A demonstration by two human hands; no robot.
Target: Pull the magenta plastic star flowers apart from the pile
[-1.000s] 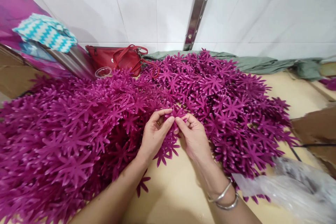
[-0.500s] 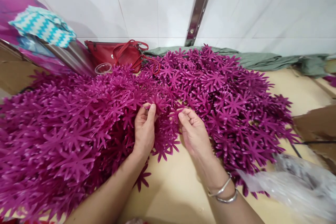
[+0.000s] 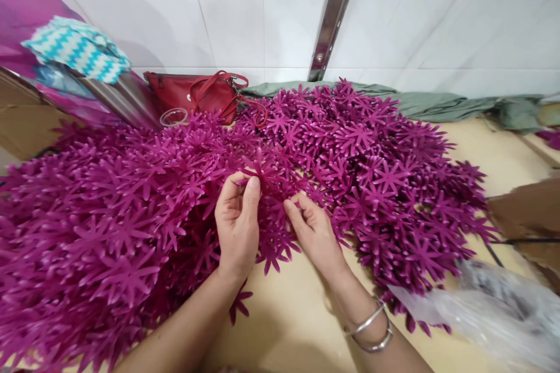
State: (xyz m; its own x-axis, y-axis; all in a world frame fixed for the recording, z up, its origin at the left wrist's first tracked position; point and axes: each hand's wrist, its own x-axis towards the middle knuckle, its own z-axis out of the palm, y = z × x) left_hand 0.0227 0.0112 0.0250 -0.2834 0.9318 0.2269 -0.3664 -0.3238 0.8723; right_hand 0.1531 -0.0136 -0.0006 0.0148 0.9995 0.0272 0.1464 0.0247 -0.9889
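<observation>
My left hand (image 3: pixel 237 227) is closed in a pinch, thumb against forefinger, on a magenta artificial flower piece (image 3: pixel 261 172) with long narrow petals spread out beyond the fingertips. Just right of it and slightly lower, my right hand (image 3: pixel 315 236) is also pinched, with a bit of magenta petal showing between thumb and finger. How much it holds is hidden by the fingers. Behind and around both hands lie loose magenta flower pieces, heaped in a left pile (image 3: pixel 126 227) and a right pile (image 3: pixel 389 180). Two silver bangles circle my right wrist.
A red bag (image 3: pixel 192 93) and a clear plastic ring (image 3: pixel 174 117) sit behind the left pile. Green cloth (image 3: pixel 437 106) runs along the tiled wall. A clear plastic bag (image 3: pixel 494 309) and brown cardboard (image 3: pixel 529 210) lie at right. A patterned cloth (image 3: pixel 81 49) covers a metal post.
My right hand has moved down and slightly left, its fingertips lower than before. My left hand keeps its pinch, and the flower piece's petals stand up more. The view has shifted slightly.
</observation>
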